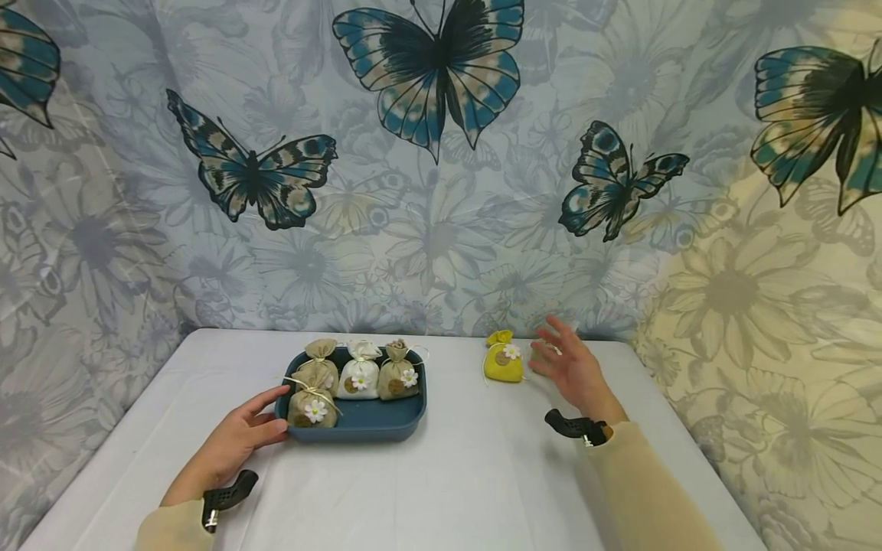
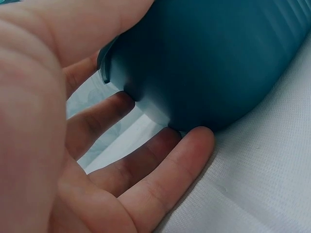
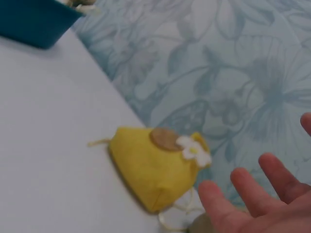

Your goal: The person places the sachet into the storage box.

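Note:
At the left end of a blue tray (image 1: 379, 419), my left hand (image 1: 237, 438) rests with spread, fairly straight fingers against the wall. Its fingertips (image 2: 199, 138) touch the tray's side in the left wrist view. Inside the tray sit several small drawstring pouches: a white pouch (image 1: 367, 383) and beige ones, such as the front pouch (image 1: 299, 409) with a white flower. To the right, a yellow pouch (image 1: 506, 371) with a flower stands on the table. My right hand (image 1: 572, 375) hovers just right of it, fingers apart, holding nothing.
A greyish-green thing (image 3: 201, 224) lies beside the yellow pouch, mostly hidden by my right hand. The table (image 1: 455, 482) has a white cover. Behind it hangs a butterfly-patterned cloth (image 1: 441, 252), close to the table's back edge.

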Demonstrator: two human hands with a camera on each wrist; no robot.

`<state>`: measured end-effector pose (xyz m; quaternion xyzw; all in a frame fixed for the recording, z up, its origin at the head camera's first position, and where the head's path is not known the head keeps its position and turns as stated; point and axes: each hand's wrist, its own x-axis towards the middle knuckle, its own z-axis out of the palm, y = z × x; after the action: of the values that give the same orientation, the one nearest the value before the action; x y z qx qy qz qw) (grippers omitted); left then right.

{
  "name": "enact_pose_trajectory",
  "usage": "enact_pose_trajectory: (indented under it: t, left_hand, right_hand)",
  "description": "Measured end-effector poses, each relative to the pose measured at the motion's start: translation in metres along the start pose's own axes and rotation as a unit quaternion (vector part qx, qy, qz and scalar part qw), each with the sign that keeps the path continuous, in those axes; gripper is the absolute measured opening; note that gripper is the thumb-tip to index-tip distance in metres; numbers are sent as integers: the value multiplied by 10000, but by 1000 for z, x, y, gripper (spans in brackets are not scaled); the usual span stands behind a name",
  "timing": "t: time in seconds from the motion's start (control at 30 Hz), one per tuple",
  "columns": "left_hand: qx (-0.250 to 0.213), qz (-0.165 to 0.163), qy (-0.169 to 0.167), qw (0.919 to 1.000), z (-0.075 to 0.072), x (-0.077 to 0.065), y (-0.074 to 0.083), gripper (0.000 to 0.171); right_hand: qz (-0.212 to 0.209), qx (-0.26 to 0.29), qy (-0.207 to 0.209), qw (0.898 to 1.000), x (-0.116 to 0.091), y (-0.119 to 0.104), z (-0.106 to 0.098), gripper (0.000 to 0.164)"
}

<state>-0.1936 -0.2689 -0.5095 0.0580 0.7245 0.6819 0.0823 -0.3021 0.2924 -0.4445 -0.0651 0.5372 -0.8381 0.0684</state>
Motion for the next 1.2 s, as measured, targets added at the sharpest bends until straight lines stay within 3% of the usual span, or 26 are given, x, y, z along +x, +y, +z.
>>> enact_pose_trajectory:
  t: [0.13, 0.27, 0.43, 0.63, 0.87, 1.13, 1.2]
  left_hand:
    - [-6, -11, 14, 10000, 0, -1, 1, 71]
    - [-11, -2, 12, 10000, 0, 0, 1, 70]
    - [-19, 7, 6, 10000, 0, 0, 1, 70]
    - [-26, 5, -27, 10000, 0, -1, 1, 70]
    - [-83, 21, -34, 10000, 0, -1, 1, 70]
    - [9, -35, 47, 10000, 0, -1, 2, 71]
    - [9, -41, 58, 10000, 0, -1, 2, 71]
  right_hand:
    - [176, -790, -26, 9967, 1, 11, -6, 63]
    - [399, -1676, 34, 9850, 4, 23, -9, 72]
    - [572, -2631, 37, 9631, 9, 32, -6, 78]
    - [575, -3358, 33, 9402, 18, 39, -5, 82]
    - [595, -4406, 97, 8957, 27, 47, 2, 79]
    - [413, -5018, 511, 8625, 31, 59, 15, 70]
    - [341, -5078, 549, 8590, 29, 60, 16, 67]
